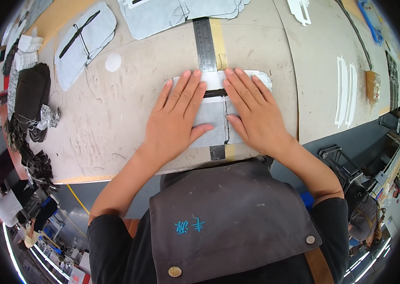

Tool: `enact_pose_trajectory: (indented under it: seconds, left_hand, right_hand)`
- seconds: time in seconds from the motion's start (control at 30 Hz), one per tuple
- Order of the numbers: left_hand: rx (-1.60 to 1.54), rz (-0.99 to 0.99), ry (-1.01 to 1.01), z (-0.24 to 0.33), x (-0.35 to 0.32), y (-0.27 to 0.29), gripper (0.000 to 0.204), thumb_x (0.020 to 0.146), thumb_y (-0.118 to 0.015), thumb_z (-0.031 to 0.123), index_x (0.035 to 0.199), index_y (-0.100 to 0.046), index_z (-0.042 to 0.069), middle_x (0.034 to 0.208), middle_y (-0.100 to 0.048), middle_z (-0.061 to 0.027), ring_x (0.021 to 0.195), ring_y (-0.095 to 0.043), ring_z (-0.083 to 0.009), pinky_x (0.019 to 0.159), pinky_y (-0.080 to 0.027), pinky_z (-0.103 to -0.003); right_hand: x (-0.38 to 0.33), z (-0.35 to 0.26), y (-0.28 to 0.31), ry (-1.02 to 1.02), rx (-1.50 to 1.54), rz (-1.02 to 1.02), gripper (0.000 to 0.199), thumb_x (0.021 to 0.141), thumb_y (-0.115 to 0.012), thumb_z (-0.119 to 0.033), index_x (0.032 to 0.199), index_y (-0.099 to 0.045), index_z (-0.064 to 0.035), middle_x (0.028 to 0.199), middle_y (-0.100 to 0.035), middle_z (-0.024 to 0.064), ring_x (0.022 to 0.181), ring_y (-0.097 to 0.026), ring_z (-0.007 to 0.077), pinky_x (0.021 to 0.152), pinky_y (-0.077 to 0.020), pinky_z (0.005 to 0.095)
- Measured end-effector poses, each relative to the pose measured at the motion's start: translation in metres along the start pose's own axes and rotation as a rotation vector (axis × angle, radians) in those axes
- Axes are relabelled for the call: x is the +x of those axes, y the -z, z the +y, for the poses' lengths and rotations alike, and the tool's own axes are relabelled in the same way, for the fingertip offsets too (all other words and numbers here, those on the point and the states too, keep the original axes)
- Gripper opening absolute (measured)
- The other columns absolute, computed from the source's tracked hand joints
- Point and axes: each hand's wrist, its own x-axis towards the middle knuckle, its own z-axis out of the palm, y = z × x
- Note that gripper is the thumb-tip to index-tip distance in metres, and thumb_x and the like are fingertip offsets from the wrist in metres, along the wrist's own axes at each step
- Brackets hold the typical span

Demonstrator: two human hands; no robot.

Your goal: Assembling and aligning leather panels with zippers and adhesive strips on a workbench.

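Note:
A pale grey fabric panel (209, 120) lies flat at the near side of the table, with a black strip (215, 93) across it and a white piece (214, 77) along its far edge. My left hand (174, 116) rests flat on the panel's left part, fingers stretched out and pointing away. On its right part my right hand (255, 111) lies the same way, fingers extended. The strip's ends are hidden under my fingers. A steel ruler (204, 45) fixed to the table passes under the panel, beside a yellowish tape strip (219, 40).
Similar panels lie at the far left (65, 68), and a stack of panels (157, 23) sits at the back. White slotted templates (342, 92) and a tape-wrapped block (373, 85) are on the right. Dark fabric pieces (32, 92) bunch at the left edge. A white disc (113, 62) lies left.

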Motion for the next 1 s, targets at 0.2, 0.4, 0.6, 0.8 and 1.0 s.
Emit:
enact_pose_trajectory:
  seconds: [0.2, 0.4, 0.6, 0.8, 1.0]
  left_hand:
    - [0.012, -0.062, 0.075, -0.016, -0.023, 0.005, 0.085, 0.080, -0.071, 0.038, 0.147, -0.035, -0.001, 0.157, -0.030, -0.0164, 0.147, -0.027, -0.0305, 0.119, -0.020, -0.046]
    - [0.018, 0.048, 0.040, -0.021, -0.017, 0.012, 0.062, 0.084, -0.072, 0.023, 0.137, -0.048, -0.001, 0.154, -0.035, -0.0163, 0.143, -0.033, -0.0315, 0.115, -0.027, -0.047]
    - [-0.213, 0.265, -0.058, 0.005, 0.055, -0.002, 0.052, 0.079, -0.076, 0.010, 0.125, -0.055, -0.002, 0.135, -0.052, -0.0156, 0.119, -0.051, -0.0337, 0.098, -0.043, -0.041]
    - [-0.370, -0.046, -0.042, 0.002, 0.092, 0.001, 0.033, 0.078, -0.077, 0.009, 0.108, -0.067, -0.001, 0.103, -0.066, -0.0145, 0.095, -0.061, -0.0274, 0.081, -0.049, -0.037]
    - [-0.858, -0.172, 0.149, -0.001, 0.090, 0.033, 0.020, 0.086, -0.072, 0.016, 0.095, -0.072, -0.002, 0.075, -0.069, -0.0063, 0.066, -0.058, -0.0150, 0.065, -0.048, -0.029]
  right_hand:
    - [-0.013, 0.019, 0.012, -0.048, -0.051, -0.059, 0.066, 0.091, -0.062, -0.027, 0.145, -0.037, 0.0013, 0.156, -0.033, 0.0144, 0.146, -0.029, 0.0285, 0.119, -0.0222, 0.0419]
    - [-0.019, 0.016, 0.007, -0.106, -0.083, 0.002, 0.066, 0.093, -0.059, -0.029, 0.146, -0.035, 0.0029, 0.156, -0.032, 0.0164, 0.146, -0.028, 0.0295, 0.120, -0.0212, 0.0426]
    - [-0.021, 0.027, 0.003, -0.176, 0.139, 0.287, 0.059, 0.089, -0.062, -0.010, 0.142, -0.041, 0.0036, 0.148, -0.042, 0.0192, 0.138, -0.037, 0.0364, 0.112, -0.0319, 0.0429]
    - [-0.018, 0.035, 0.006, -0.307, 0.196, 0.458, 0.044, 0.085, -0.066, -0.002, 0.128, -0.055, 0.0047, 0.125, -0.057, 0.0176, 0.112, -0.056, 0.0307, 0.089, -0.0488, 0.0357]
    - [-0.012, 0.014, 0.021, -0.684, 1.295, 0.417, 0.029, 0.092, -0.067, -0.007, 0.118, -0.064, 0.0044, 0.096, -0.072, 0.0080, 0.083, -0.066, 0.0098, 0.074, -0.0515, 0.0233]
